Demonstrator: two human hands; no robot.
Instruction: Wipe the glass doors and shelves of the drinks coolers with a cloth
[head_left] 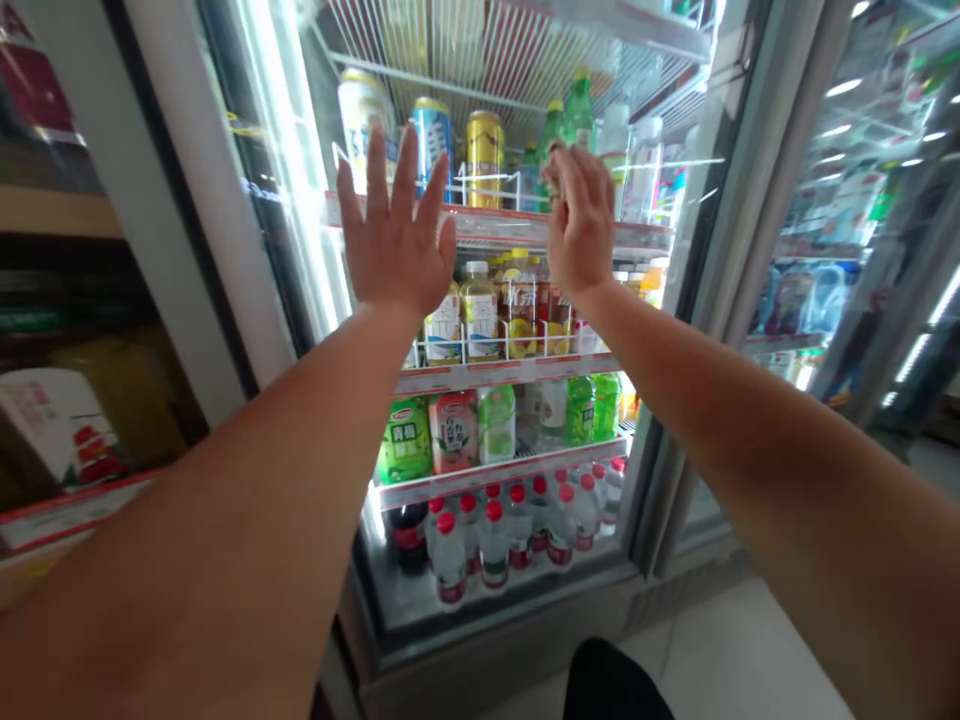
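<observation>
My left hand is raised with its fingers spread and holds nothing. It hovers in front of tall cans on an upper shelf of a lit drinks fridge. My right hand is at the same height, to the right, with its fingers curled. Something small and greyish shows at its fingertips, but I cannot make out what it is. It is close to green bottles on that shelf. Below my hands stand yellow tea bottles.
Lower shelves carry green juice bottles and red-capped water bottles. A glass door stands at the left, and another fridge's glass door at the right. A shelf with boxes is far left. Something dark shows on the floor below.
</observation>
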